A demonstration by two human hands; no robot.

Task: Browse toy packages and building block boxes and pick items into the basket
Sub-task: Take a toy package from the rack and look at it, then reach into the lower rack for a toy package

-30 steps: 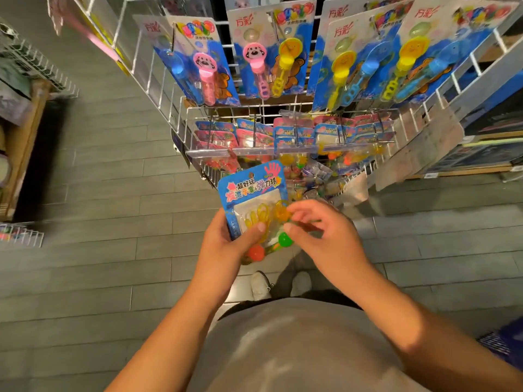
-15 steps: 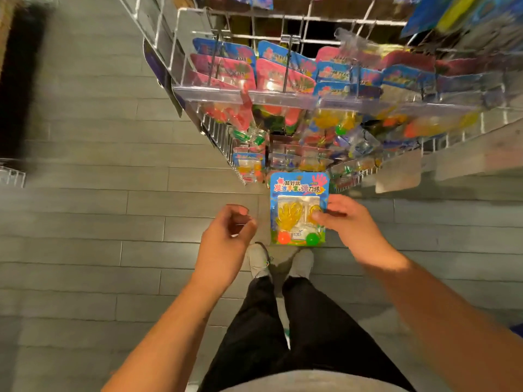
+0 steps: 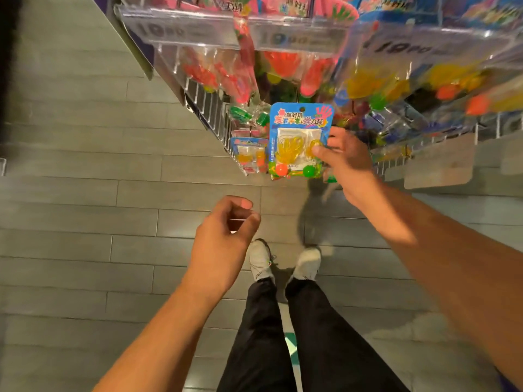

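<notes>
A blue toy package (image 3: pixel 300 137) with a yellow sticky hand and an orange and a green ball in its blister hangs upright in front of the lower rack. My right hand (image 3: pixel 345 162) grips its right edge, thumb on the blister. My left hand (image 3: pixel 223 241) floats lower, over the floor, fingers loosely curled with nothing in them. No basket is in sight.
A wire display rack (image 3: pixel 215 114) with clear price strips (image 3: pixel 297 38) holds several similar toy packs above and behind the package. A matching blue pack (image 3: pixel 249 154) sits at the rack's lower left. Grey plank floor (image 3: pixel 85 222) spreads left; my white shoes (image 3: pixel 283 264) stand below.
My left hand let go of the package and dropped away. The right hand now holds it alone near the lower rack. My view tilted down and closer to the rack.
</notes>
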